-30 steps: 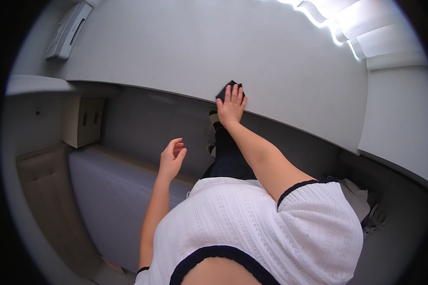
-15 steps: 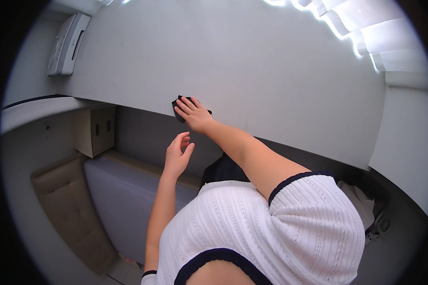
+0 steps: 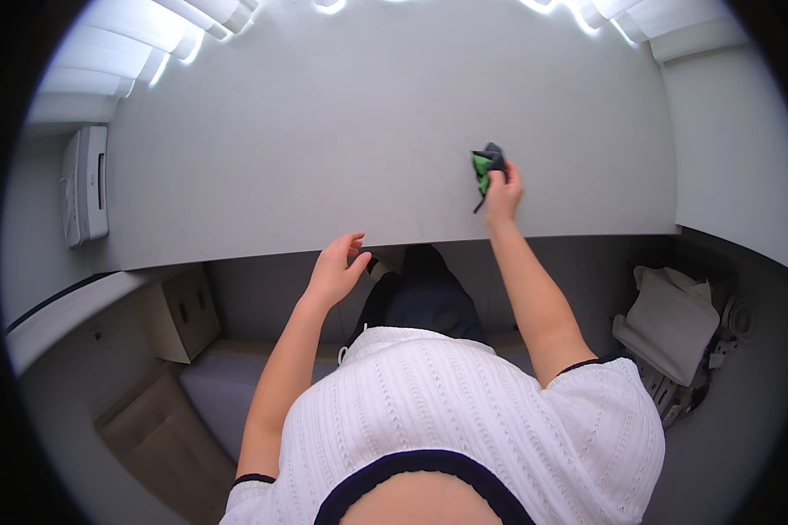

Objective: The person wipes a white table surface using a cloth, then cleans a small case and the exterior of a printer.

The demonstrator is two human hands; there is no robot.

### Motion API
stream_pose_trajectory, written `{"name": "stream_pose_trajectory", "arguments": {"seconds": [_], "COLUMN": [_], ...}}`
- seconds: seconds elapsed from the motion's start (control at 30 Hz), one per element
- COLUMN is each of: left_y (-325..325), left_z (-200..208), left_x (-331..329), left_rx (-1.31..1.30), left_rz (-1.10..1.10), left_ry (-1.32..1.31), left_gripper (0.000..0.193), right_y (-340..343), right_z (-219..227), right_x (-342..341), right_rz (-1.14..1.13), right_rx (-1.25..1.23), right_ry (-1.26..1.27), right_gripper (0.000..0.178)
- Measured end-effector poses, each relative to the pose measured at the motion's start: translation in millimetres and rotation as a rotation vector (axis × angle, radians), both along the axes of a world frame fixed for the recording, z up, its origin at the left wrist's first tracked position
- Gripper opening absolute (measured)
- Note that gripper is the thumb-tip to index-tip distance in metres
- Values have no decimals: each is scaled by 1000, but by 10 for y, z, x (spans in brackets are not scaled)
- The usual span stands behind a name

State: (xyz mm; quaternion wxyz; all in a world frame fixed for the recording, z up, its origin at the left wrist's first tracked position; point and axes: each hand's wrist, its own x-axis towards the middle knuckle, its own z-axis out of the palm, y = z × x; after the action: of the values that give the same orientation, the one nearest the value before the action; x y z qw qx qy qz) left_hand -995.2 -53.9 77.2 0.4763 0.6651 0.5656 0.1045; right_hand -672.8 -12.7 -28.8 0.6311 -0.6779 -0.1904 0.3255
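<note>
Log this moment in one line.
surface: wide pale-grey flat tabletop | right hand: holds crumpled dark-and-green cloth | left hand: empty, by near edge | cloth-tabletop contact: unclear

The right hand [image 3: 503, 194], earlier spread flat over the dark cloth [image 3: 494, 159] at the table's [image 3: 350, 131] front edge, now pinches it, bunched with green showing, farther right and in from that edge, while the view has swung around.
</note>
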Motion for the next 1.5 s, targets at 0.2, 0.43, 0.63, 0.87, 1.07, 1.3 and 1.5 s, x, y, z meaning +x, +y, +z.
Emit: {"name": "stream_pose_trajectory", "arguments": {"seconds": [0.2, 0.43, 0.63, 0.87, 1.07, 1.3, 1.5], "left_y": [117, -94, -338, -552, -534, -254, -70], "left_z": [42, -42, -16, -76, -181, -211, -206], "left_x": [-97, -304, -735, -920, -944, -534, -252], "left_rx": [-31, -122, -115, -95, -204, -174, -238], "left_rz": [-71, -99, 9, 64, 62, 39, -5], "left_ry": [-61, -34, -16, -49, 35, -52, -26], "left_gripper": [37, 37, 36, 35, 35, 38, 37], "right_y": [-469, -502, -110, -136, -190, -388, -100], "right_z": [-194, -803, -571, -375, -297, -409, -570], "right_x": [858, 926, -873, -2577, -2287, -174, 1124], "right_rz": [-398, -172, 312, 866, 933, 205, -211], "right_rx": [-643, -573, -375, 5, 89, -390, -475], "right_ry": [-630, -1250, -1269, -1230, -1409, -1516, -1297], "right_gripper": [46, 58, 57, 60, 54, 56, 57]}}
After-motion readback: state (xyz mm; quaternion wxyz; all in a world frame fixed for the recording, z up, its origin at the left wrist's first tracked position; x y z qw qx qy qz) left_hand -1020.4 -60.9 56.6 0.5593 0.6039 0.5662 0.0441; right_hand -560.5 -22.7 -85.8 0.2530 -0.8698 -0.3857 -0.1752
